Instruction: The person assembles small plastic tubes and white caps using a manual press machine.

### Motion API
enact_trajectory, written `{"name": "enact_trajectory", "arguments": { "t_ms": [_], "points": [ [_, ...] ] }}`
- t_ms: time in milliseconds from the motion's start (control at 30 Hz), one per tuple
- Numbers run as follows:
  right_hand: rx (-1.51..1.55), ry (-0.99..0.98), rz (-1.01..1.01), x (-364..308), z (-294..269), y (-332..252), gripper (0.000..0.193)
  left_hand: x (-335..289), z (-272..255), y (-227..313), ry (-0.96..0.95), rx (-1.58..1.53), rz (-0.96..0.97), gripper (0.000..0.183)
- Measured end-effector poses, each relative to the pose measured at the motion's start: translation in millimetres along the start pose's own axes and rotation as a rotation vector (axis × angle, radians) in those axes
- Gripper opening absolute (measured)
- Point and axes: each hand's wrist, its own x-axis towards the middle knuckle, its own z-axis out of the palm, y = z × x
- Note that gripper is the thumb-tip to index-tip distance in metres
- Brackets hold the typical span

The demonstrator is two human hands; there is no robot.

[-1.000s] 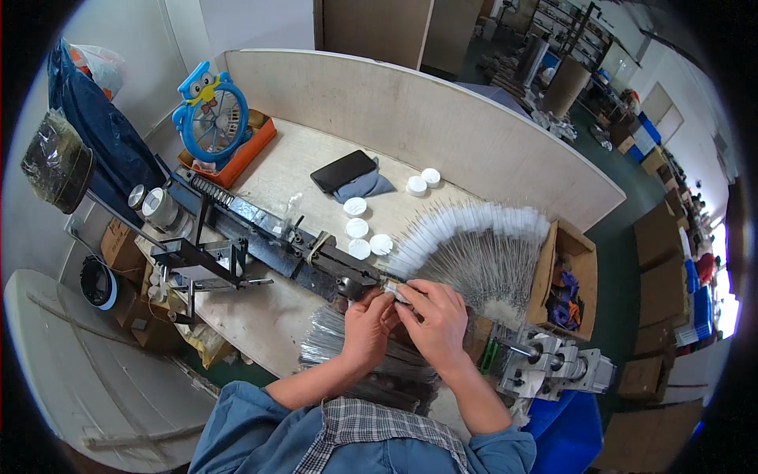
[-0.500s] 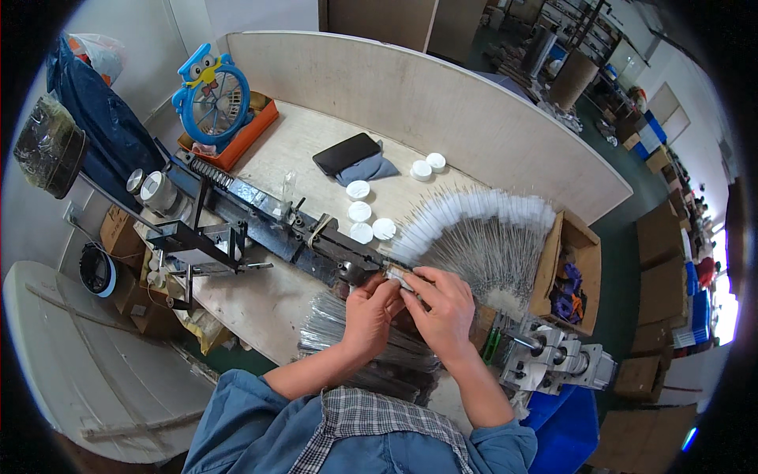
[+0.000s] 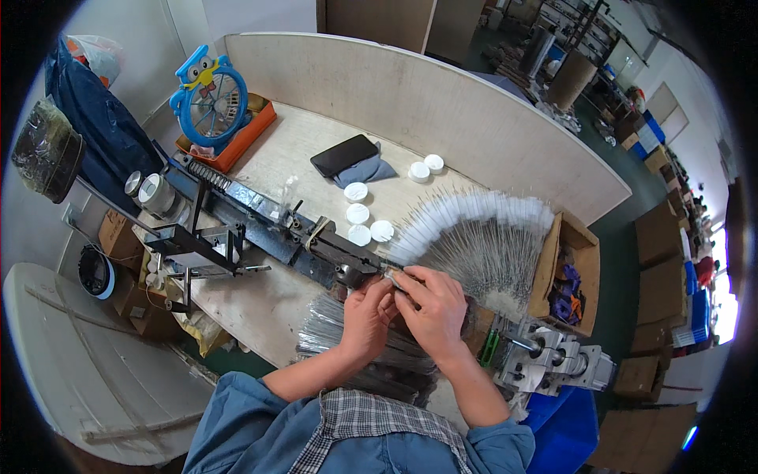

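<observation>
Both my hands meet at the near end of a long dark metal bench fixture (image 3: 341,251). My left hand (image 3: 368,317) is closed in a pinch just under the fixture's end. My right hand (image 3: 434,310) curls in from the right, its fingertips pressed together close to the left ones. A small whitish piece shows at the fingertips, too small and covered to name. Right beyond the hands, thin metal wires with white tips (image 3: 474,221) lie spread in a fan. A second bundle of thin shiny wires (image 3: 320,322) lies below my hands, partly hidden by them.
Round white pieces (image 3: 357,213) and a black phone (image 3: 344,156) on a grey cloth lie on the table. A blue fan (image 3: 212,107) stands in an orange tray (image 3: 251,136). On the right are a cardboard box (image 3: 545,296) and a silver metal device (image 3: 557,355). A low partition (image 3: 426,99) curves behind.
My right hand has shifted slightly left, and its fingers have closed further over the small whitish piece, which shows less now. My left hand stays nearly in place.
</observation>
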Motion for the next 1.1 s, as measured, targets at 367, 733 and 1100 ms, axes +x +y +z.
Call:
{"name": "enact_trajectory", "arguments": {
  "t_ms": [367,733,1100],
  "points": [
    [0.007,0.012,0.009,-1,1,1,0.024,-1,0,0,0.010,0.052,-0.003,0.012],
    [-0.068,0.006,0.044,0,-30,3,0.030,0,6,3,0.018,0.100,0.010,0.013],
    [-0.122,-0.098,0.049,-24,-50,5,0.017,-14,7,9,-0.054,0.059,-0.094,0.054]
  ]
}}
